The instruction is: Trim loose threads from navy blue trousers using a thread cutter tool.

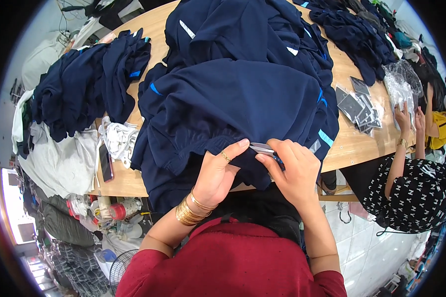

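Note:
A navy garment [277,99] with light-blue and white patches lies before me on top of a pile of similar navy cloth, its gathered elastic edge facing me. My left hand [217,173] grips that edge, the thumb on top and the fingers partly hidden. My right hand [296,171] is closed around small silvery thread snips [261,148], their tips pointing left, close to my left thumb and the fabric edge. Part of the snips is hidden inside my fingers.
The wooden table [352,151] carries another navy pile [79,89] at left, white cloth [120,141] and a phone [105,163]. Flat dark packets [357,109] and a clear plastic bag [402,81] lie at right. A co-worker in a patterned black shirt [411,198] reaches over the right side.

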Demonstrator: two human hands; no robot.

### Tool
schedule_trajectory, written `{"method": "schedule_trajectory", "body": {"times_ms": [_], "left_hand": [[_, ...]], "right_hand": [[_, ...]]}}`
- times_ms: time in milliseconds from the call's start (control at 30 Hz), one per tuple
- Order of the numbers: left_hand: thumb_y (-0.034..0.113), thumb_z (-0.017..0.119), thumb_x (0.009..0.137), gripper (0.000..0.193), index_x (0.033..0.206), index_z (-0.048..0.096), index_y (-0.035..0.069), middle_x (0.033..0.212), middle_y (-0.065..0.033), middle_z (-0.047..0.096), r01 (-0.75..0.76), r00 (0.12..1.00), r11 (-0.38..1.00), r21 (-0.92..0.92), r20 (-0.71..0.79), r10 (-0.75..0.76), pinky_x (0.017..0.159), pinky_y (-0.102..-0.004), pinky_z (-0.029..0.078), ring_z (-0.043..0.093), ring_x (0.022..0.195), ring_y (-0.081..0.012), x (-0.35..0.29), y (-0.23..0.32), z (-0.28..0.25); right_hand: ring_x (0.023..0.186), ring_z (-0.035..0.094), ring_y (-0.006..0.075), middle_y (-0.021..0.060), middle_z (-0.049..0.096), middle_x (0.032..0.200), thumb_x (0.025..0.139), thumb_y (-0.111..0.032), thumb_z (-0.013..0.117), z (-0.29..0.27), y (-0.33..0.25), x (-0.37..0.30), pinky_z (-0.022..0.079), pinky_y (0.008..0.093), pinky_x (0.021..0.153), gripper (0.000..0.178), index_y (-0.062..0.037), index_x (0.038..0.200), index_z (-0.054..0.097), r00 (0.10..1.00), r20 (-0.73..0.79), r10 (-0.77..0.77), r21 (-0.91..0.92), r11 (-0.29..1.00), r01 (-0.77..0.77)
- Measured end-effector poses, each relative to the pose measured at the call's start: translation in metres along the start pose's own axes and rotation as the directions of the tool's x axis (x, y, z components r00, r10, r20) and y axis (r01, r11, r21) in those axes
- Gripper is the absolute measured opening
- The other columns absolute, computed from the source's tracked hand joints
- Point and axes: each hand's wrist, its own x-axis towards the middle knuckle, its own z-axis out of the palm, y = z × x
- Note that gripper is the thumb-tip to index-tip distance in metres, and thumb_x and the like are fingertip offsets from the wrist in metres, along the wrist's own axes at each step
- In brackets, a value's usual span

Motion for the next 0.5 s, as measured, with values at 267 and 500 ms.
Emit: {"method": "schedule_trajectory", "body": {"times_ms": [267,500], "left_hand": [[0.010,0.059,0.085,0.009,0.089,0.064,0.004,0.088,-0.0026,0.064,0.050,0.999,0.999,-0.020,0.008,-0.050,0.074,-0.0287,0.046,0.060,0.084,-0.0123,0.003,0.000,0.001],[0.014,0.058,0.088,0.021,0.100,0.060,-0.002,0.094,-0.0034,0.062,-0.179,0.984,0.901,0.396,0.069,0.165,0.078,-0.0275,0.045,0.057,0.085,-0.0123,-0.004,0.001,-0.001]], "right_hand": [[0.056,0.053,0.0211,0.0050,0.056,0.066,0.072,-0.019,0.072,-0.001,0.002,0.001,0.039,0.0304,0.051,0.021,-0.0056,0.082,0.060,1.000,0.016,0.016,-0.024,1.000,-0.016],[0.064,0.058,0.0188,0.0064,0.060,0.076,0.077,-0.014,0.069,-0.013,0.009,-0.004,0.043,0.0250,0.058,0.019,-0.0047,0.091,0.060,0.979,0.012,0.201,0.148,0.968,-0.201]]}}
